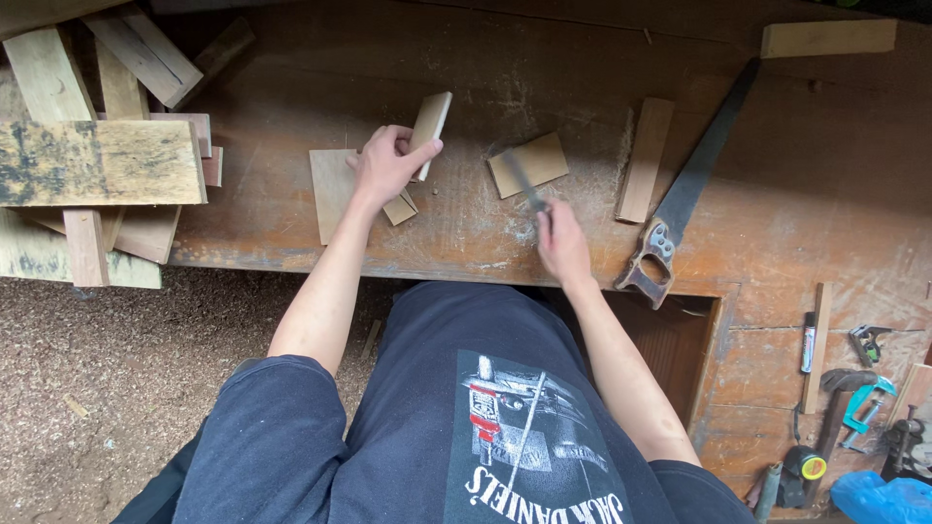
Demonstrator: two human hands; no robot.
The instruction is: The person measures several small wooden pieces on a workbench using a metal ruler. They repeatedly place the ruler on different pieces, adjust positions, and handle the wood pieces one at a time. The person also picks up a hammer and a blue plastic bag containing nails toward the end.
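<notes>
Head view: our left hand (386,163) grips a small board (429,122) tilted on edge above the workbench (466,233). Our right hand (561,243) is clenched around a blurred tool (524,182) near a flat wood piece (529,163); a handsaw (684,194) lies beside.

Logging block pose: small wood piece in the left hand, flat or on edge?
On edge: the left hand holds the small wood piece tilted up, its thin side showing.

Both bare arms outstretched, left hand (386,163) and right hand (561,247) each in closed grip
</notes>
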